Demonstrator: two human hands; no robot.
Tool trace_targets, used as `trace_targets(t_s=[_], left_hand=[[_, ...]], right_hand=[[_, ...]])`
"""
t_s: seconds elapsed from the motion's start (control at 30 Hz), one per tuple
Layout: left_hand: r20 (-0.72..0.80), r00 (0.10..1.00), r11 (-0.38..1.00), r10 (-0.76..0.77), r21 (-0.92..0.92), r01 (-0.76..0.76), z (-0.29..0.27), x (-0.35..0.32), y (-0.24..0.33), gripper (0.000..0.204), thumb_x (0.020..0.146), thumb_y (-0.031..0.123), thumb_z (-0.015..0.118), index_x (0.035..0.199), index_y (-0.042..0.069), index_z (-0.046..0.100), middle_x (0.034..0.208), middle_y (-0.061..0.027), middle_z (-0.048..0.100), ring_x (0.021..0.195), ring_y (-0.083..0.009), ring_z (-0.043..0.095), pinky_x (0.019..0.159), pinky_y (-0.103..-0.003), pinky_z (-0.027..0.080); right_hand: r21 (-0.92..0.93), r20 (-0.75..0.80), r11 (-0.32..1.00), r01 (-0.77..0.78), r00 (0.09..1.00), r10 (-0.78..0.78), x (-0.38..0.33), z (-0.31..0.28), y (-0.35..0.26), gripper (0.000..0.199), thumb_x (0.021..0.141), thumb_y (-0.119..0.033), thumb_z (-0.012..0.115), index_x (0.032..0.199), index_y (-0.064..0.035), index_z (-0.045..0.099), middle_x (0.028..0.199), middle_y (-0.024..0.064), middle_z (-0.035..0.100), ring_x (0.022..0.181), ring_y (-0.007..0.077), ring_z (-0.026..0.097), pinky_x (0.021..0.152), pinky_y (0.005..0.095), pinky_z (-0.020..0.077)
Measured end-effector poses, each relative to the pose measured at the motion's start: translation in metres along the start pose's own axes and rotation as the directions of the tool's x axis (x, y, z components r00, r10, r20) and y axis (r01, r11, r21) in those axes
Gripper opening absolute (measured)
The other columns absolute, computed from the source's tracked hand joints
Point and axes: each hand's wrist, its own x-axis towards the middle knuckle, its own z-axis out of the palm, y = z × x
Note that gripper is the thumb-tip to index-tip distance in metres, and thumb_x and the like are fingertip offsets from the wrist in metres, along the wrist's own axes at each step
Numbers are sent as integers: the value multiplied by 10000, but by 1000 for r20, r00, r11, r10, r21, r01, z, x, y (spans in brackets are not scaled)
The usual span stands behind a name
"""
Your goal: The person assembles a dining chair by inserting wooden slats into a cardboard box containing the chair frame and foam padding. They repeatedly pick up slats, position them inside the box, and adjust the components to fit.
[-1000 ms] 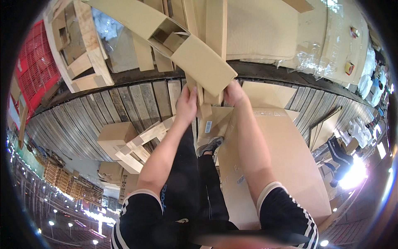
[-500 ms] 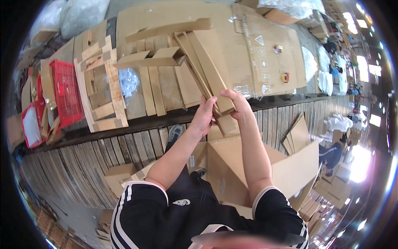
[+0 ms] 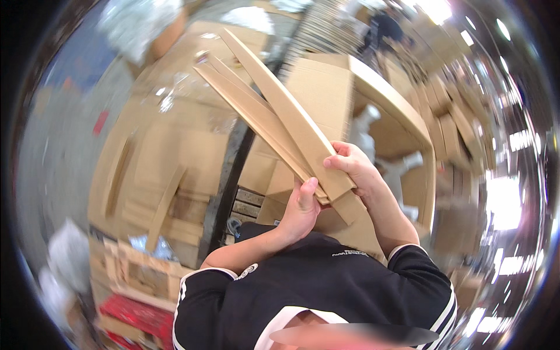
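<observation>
Long folded cardboard strips are held between my two hands, angled away from me to the upper left, their far ends fanned apart. My left hand is closed round the near end of the lower strip, with its thumb on top. Higher on the right, my right hand grips the side of the upper strip, thumb pressed on its face. A short cardboard flap sticks out below my fingers. Beyond my right hand stands a large open carton, with white shaped pieces inside it.
On the left, a worktable covered with flat cardboard carries loose cardboard strips. A wooden frame and a red crate are at the lower left. Stacked cartons fill the right. A person is in the distance.
My view and body have turned right, from the table toward the open carton. The cardboard strips have come along in both hands and now spread apart at their far ends.
</observation>
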Motion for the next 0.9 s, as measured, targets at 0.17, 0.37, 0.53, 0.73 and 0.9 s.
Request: trace_targets(t_s=[0.17,0.37,0.53,0.73,0.9], left_hand=[[84,995,915,-44,404,7,47,23,-70,698,1103,307,580,1681,109,243,1531,-99,509,1451,-215,465,1226,-389,388],[25,994,845,-103,529,74,79,64,-161,743,1036,215,553,1687,63,229,1574,-145,473,1438,-242,492,1231,-387,384],[-200,965,354,-171,901,250,99,67,-230,752,995,280,602,1645,-18,369,1565,-216,471,1466,-303,487,1238,-426,385],[-407,889,-23,-210,911,412,93,98,-198,708,913,158,636,1580,-28,494,1425,-181,651,1329,-253,611,1156,-400,474],[-520,842,-90,-147,854,512,89,90,-188,663,897,140,680,1533,-3,558,1425,-133,662,1299,-212,619,1127,-370,494]], right_hand=[[251,-225,905,343,930,-290,-91,-84,49,692,845,-213,860,1408,76,582,1224,130,726,1073,174,715,963,324,577],[458,-311,774,437,894,-322,-104,-195,123,564,898,-136,719,1414,29,561,1322,111,673,1223,182,636,1079,353,505],[679,-179,721,141,984,-24,-110,-278,198,487,923,-139,683,1378,1,580,1190,77,670,1087,149,640,941,321,533],[246,254,960,-135,965,70,-55,-327,212,466,892,-331,776,1222,-3,741,1018,84,750,712,175,661,683,348,578],[266,335,952,-150,941,54,-67,-348,197,547,875,-296,815,1323,2,722,1171,110,750,980,183,699,797,335,585]])
